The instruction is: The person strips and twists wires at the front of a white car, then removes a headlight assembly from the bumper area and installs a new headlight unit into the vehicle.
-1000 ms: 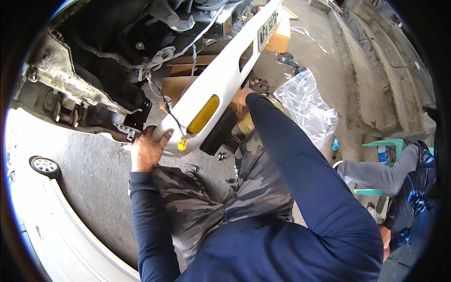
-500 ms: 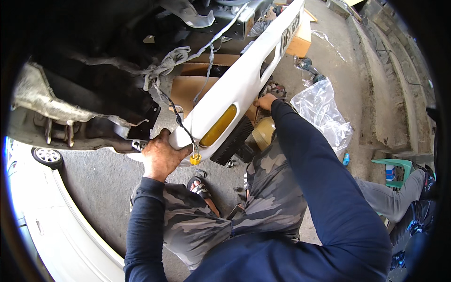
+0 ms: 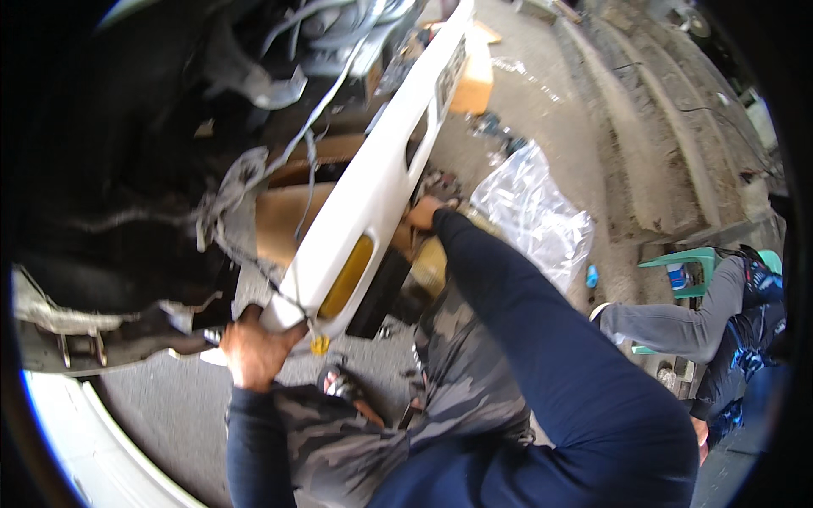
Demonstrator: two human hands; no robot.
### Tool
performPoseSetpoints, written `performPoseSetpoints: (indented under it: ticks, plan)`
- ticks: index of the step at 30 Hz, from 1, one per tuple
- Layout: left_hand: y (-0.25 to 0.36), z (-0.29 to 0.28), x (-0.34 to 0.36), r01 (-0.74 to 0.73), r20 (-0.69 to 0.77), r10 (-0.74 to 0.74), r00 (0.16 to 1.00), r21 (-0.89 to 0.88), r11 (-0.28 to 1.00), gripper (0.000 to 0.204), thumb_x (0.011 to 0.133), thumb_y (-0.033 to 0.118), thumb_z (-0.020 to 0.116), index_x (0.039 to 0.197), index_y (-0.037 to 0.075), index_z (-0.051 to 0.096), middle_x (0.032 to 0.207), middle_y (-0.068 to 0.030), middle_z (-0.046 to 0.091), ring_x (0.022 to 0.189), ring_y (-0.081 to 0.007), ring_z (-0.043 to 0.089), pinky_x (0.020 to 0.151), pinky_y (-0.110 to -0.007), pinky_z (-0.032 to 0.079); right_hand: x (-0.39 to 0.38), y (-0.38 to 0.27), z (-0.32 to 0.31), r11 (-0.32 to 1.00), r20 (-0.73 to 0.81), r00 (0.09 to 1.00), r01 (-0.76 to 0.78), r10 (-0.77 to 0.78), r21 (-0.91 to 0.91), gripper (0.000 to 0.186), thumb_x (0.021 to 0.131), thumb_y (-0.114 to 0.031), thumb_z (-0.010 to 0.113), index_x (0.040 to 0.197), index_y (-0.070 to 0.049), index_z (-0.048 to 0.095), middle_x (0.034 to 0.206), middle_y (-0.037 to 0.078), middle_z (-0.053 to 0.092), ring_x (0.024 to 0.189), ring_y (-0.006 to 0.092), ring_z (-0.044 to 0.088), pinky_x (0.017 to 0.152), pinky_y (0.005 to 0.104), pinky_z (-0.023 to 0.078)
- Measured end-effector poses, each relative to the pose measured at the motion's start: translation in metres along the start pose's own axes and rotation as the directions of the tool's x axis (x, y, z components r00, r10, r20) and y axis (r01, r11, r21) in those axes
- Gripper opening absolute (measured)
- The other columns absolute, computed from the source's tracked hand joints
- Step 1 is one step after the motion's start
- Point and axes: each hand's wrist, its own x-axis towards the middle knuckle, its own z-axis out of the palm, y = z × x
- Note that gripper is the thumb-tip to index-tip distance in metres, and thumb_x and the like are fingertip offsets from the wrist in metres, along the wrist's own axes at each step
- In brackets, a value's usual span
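Observation:
A white car bumper (image 3: 364, 190) slants from the near left to the far middle, beside the car's dark underside. My left hand (image 3: 257, 347) is closed around its near end, thumb on the outer face; some fingertips are hidden behind it. Further along, my right hand (image 3: 426, 212) grips the bumper's lower edge, its fingers partly out of sight. An amber lamp (image 3: 347, 278) is set in the bumper between my hands. Beside my left thumb, a yellow connector (image 3: 319, 345) dangles from a thin wire over the bumper end.
Grey wrapped wiring (image 3: 233, 190) hangs from the car, with a cardboard box (image 3: 288, 222) behind the bumper. Clear plastic sheeting (image 3: 535, 216) lies right of my right arm. Concrete steps (image 3: 631, 127) rise at the right, near a green stool (image 3: 699, 269) and another person's leg (image 3: 677, 317).
The view has turned, so the bumper, car and both hands appear further left and slightly lower. Both hands keep their hold on the bumper. More of the other person shows at the right.

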Motion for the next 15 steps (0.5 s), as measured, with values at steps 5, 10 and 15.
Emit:
performPoseSetpoints:
  ticks: [5, 10, 15]
  plan:
    - [0.011, -0.009, -0.006, -0.012, -0.035, 0.011, 0.999, -0.036, 0.999, 0.070, 0.057, 0.055, 0.091, 0.099, 0.002, 0.072, 0.090, -0.0261, 0.075, 0.088, -0.0419, 0.074, 0.081, -0.049, 0.058, -0.014, -0.012, -0.026, 1.000, 0.033, 0.999, 0.014, -0.014, 0.027, 0.040, 0.096, -0.037, 0.056, 0.107, -0.007, 0.079, 0.116, 0.022, 0.074, 0.109, 0.0405, 0.071, 0.092, 0.0477, 0.058]
    - [0.010, -0.011, -0.013, -0.064, -0.106, 0.057, 0.993, -0.062, 0.996, 0.066, 0.055, 0.052, 0.093, 0.092, 0.002, 0.072, 0.080, -0.0208, 0.075, 0.077, -0.0389, 0.074, 0.075, -0.047, 0.059, -0.045, -0.035, -0.050, 0.824, 0.141, 0.943, -0.333, 0.302, 0.458, 0.040, 0.102, -0.031, 0.055, 0.120, -0.002, 0.075, 0.119, 0.020, 0.074, 0.109, 0.0348, 0.071, 0.094, 0.0387, 0.055]
    - [0.011, -0.021, -0.012, -0.063, -0.101, 0.050, 0.994, -0.133, 0.989, 0.065, 0.054, 0.051, 0.094, 0.091, 0.001, 0.074, 0.081, -0.0221, 0.075, 0.076, -0.0392, 0.074, 0.074, -0.047, 0.059, -0.035, -0.036, -0.044, 0.996, 0.000, 0.999, -0.053, 0.053, -0.068, 0.044, 0.103, -0.026, 0.050, 0.135, 0.000, 0.066, 0.141, 0.018, 0.064, 0.126, 0.0354, 0.064, 0.105, 0.0500, 0.049]
